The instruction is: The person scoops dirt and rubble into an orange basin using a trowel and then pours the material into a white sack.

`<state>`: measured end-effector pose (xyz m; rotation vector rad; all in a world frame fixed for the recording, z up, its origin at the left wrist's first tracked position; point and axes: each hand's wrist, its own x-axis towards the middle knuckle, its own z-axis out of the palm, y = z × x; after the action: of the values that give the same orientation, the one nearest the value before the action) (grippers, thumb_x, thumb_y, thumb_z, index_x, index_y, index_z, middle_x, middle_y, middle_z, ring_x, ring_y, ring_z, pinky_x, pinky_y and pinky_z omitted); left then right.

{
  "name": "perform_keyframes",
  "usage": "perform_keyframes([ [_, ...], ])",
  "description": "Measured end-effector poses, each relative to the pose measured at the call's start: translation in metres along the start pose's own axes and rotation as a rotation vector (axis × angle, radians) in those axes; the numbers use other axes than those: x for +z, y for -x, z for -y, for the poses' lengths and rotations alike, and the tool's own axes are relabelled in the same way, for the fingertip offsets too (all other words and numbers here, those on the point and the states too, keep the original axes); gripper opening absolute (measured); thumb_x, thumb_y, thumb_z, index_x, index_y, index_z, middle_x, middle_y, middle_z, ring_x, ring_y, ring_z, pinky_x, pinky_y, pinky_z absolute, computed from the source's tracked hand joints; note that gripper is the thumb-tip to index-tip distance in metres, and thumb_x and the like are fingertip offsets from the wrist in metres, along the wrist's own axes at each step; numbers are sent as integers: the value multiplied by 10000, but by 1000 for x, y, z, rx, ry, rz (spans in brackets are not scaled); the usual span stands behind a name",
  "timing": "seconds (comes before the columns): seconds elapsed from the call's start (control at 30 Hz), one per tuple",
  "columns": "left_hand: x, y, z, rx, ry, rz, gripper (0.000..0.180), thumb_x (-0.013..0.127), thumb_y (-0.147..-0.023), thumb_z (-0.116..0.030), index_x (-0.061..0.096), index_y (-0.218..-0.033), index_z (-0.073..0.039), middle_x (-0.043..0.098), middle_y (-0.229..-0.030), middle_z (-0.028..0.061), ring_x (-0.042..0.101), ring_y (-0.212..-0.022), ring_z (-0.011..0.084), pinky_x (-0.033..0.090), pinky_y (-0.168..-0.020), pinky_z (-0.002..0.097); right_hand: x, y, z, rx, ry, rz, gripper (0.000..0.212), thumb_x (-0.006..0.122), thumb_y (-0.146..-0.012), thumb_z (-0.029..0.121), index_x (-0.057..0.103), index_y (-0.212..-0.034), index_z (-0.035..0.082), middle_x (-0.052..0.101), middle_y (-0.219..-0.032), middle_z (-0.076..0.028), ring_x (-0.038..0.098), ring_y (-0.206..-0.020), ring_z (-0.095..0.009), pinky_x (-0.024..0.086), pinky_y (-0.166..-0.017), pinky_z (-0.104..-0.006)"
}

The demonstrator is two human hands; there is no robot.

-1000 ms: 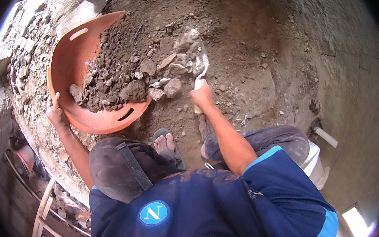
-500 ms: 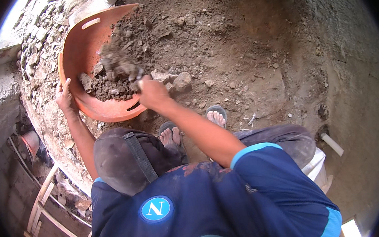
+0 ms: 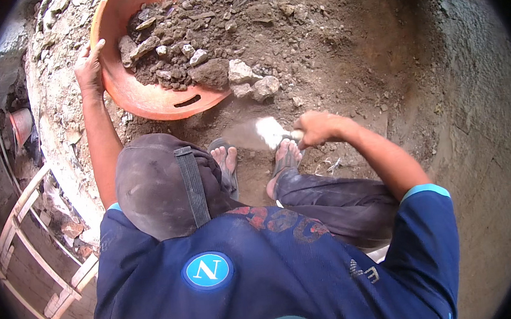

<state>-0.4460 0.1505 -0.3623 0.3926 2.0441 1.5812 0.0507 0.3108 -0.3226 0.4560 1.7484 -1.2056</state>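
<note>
An orange plastic tub lies tilted with its mouth against the dirt, holding brown soil and broken rock. My left hand is closed on the tub's left rim, thumb over the edge. Over my sandalled feet, my right hand grips the handle of a trowel. Its metal blade points left, bright with glare and smeared by motion, so I cannot tell whether dirt is on it. Pale stones sit just outside the tub's near right edge.
Loose soil and gravel spread to the right of the tub, up to a rough wall. At the lower left are a wooden ladder-like frame and a reddish container. Rubble lies beyond my left hand.
My right hand has drawn the trowel out of the tub, back and right toward my feet. More rubble shows inside the tub. My left hand still grips the rim; the view has shifted.
</note>
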Motion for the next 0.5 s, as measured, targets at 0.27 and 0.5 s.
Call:
perform_keyframes([
  [0.27, -6, -3, 5, -14, -65, -11, 366, 704, -828, -175, 613, -1136, 1, 623, -1023, 21, 552, -872, 92, 431, -800, 229, -72, -42, -44, 301, 3, 207, 306, 734, -742, 256, 676, -914, 10, 644, -773, -109, 588, -642, -226, 497, -598, -377],
  [0.5, 10, 1, -1, 7, -13, 16, 353, 718, -818, -167, 620, -1102, 17, 635, -962, 21, 558, -817, 89, 442, -748, 228, -145, -8, 28, 361, 217, 143, 249, 671, -802, 209, 644, -828, -37, 588, -695, -99, 542, -569, -176, 462, -487, -325],
])
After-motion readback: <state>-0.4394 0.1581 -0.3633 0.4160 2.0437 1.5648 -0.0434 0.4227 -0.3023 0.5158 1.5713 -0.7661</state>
